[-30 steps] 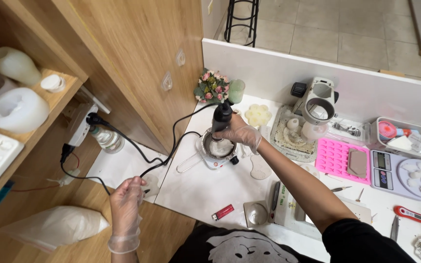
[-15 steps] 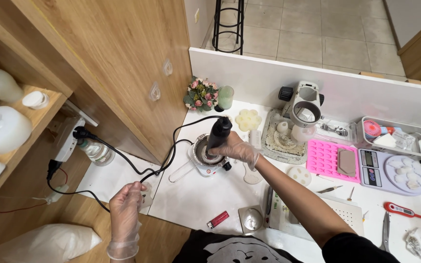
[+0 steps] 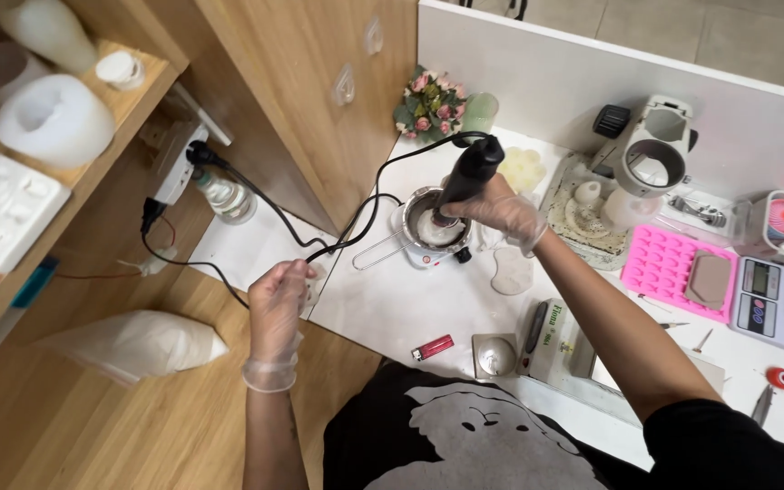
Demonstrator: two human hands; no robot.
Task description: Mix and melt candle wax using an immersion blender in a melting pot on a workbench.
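Black hand blender [image 3: 466, 177] within right-hand fingers [image 3: 492, 210]

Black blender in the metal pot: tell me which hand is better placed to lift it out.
Right. The right hand already grips the black blender standing in the metal pot; the left hand holds its cord off the counter.

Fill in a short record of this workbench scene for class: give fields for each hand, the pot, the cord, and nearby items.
Right hand: gloved, grips the black hand blender, tilted, head down in the pot.
Left hand: gloved, holds the black power cord at the table edge.
Pot: small metal melting pot with wire handle, on the white table.
Cord: runs to the power strip.
Nearby: red lighter, pink silicone mould, flower bouquet.
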